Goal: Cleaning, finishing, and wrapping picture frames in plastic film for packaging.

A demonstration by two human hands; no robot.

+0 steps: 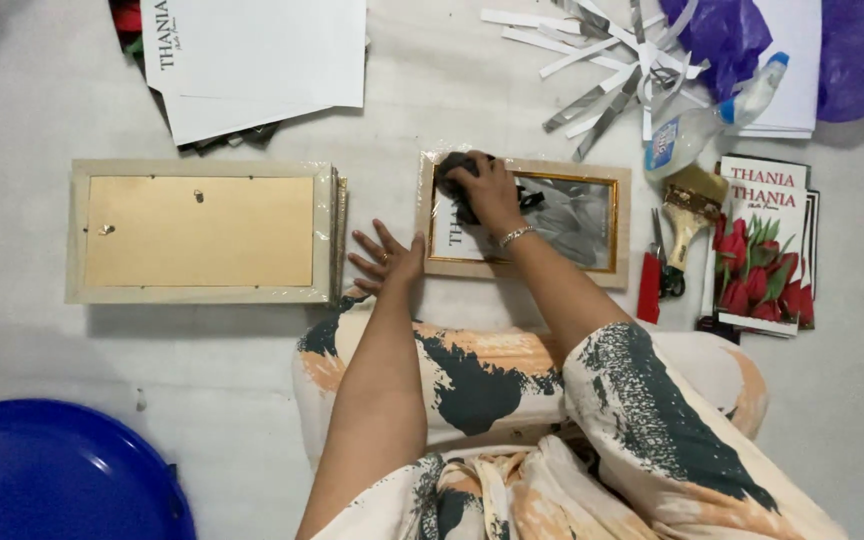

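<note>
Head view shows us a pale wooden picture frame with a gilt inner edge and glossy glass (pixel 572 215) lying flat on the grey floor. Our right hand (pixel 487 190) presses a crumpled dark cloth (pixel 455 165) onto its upper-left corner, fingers curled over it. Our left hand (pixel 389 258) rests fingers splayed at the frame's left edge, near a stack of back-up frames (pixel 202 232).

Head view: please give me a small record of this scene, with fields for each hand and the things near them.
right hand: presses a dark cloth on the glass of the frame
left hand: flat, fingers spread, at the frame's lower left corner
frame: light wood, gold inner edge, lies flat on the floor
stack of frames: left of the hands, backs up
right of frame: brush, scissors, spray bottle, tulip cards
above: paper strips, white sheets
</note>
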